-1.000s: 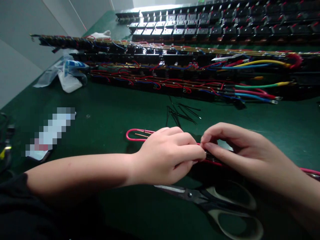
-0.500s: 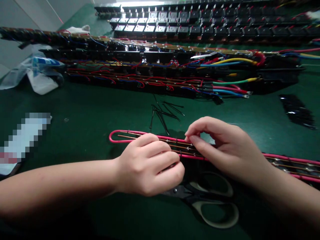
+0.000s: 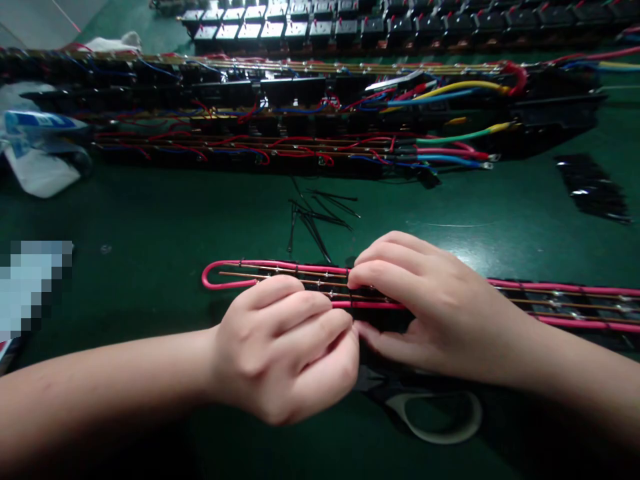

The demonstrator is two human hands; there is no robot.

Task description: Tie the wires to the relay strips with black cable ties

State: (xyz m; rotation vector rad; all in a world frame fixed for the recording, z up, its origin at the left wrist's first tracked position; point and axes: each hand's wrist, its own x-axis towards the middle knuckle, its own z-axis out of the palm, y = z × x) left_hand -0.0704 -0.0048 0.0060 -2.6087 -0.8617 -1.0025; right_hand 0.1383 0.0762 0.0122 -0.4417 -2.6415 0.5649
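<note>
A long narrow strip with brass-coloured rods lies across the table before me. Red wire runs along both its edges and loops round its left end, with black cable ties at intervals. My left hand is closed in a fist at the strip's near edge; whatever its fingers pinch is hidden. My right hand straddles the strip, fingertips at the far red wire beside a black cable tie, thumb at the near side close to my left knuckles. Scissors lie below both hands, partly covered.
Loose black cable ties lie just beyond the strip; a bundle of black ties is at right. Wired black assemblies stretch across the back. A plastic bag and a blurred-out flat object are at left.
My right hand has gone from a thumb-and-finger pinch at the far wire to spanning the strip, its thumb now at the near edge. My left fist stays closed, slightly lower. The view has shifted.
</note>
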